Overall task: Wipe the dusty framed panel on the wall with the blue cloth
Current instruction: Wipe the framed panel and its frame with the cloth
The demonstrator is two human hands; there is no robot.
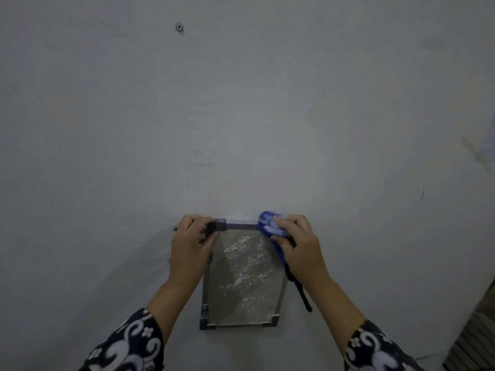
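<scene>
Cloth [270, 226], blue, soft and limp, bunched at the panel's [245, 279] top right corner on the wall [241, 116]; best held wadded. Panel probably stiff, perhaps fragile glass, white dust thick across the middle. Right hand [300, 250] curled around the cloth, tail dangling. Left hand [190, 247] gripping the top left frame corner, steadying.

pale wall [267, 116], screw [179, 27], patterned sleeves [126, 344]
</scene>
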